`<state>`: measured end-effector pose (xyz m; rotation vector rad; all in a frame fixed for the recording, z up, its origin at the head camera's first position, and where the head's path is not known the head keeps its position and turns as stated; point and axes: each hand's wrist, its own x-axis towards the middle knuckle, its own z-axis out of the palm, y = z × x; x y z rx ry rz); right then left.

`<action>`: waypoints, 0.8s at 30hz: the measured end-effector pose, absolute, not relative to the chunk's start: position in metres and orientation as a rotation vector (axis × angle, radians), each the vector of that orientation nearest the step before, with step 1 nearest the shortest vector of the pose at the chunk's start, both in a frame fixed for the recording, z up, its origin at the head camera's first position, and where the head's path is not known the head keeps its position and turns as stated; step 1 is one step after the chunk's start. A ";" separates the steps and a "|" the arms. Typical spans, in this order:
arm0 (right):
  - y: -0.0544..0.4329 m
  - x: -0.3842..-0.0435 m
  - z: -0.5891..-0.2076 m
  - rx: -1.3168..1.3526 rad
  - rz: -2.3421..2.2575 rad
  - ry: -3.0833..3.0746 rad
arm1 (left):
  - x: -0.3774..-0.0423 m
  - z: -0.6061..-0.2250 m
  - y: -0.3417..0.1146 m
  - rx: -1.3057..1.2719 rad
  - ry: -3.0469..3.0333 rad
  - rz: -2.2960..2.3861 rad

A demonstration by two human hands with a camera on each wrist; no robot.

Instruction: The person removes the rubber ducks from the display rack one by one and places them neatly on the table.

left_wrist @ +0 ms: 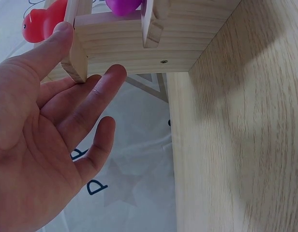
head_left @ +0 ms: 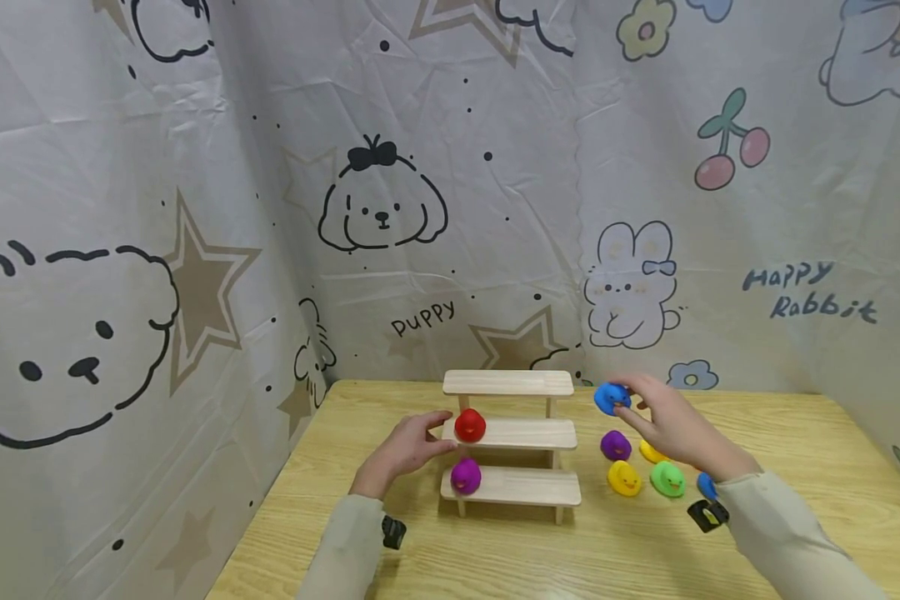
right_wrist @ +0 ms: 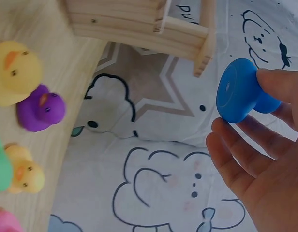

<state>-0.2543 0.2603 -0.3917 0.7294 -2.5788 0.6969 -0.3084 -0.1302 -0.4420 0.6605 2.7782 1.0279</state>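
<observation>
A blue rubber duck (head_left: 612, 399) is pinched by my right hand (head_left: 678, 421), raised to the right of a three-tier wooden shelf (head_left: 528, 432). The right wrist view shows the flat base of this blue duck (right_wrist: 232, 92), with the thumb on one side and fingers on the other. My left hand (head_left: 408, 446) holds the left end of the middle tier; in the left wrist view its thumb (left_wrist: 62, 36) lies against the board's edge, fingers behind. A red duck (head_left: 470, 426) sits at that tier's left end. On the bottom tier stands a purple duck (head_left: 466, 477), also far left.
Right of the shelf, several ducks stand on the wooden table (head_left: 510, 558): purple (head_left: 616, 446), yellow (head_left: 624, 479), green (head_left: 668, 479), and a blue one (head_left: 707, 485) partly behind the right wrist. A pink one (right_wrist: 6, 221) shows in the right wrist view. Printed curtains (head_left: 525, 275) hang behind.
</observation>
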 end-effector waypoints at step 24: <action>0.283 -0.228 -0.440 0.644 0.661 -2.729 | -0.309 -0.443 -0.131 0.665 2.790 1.009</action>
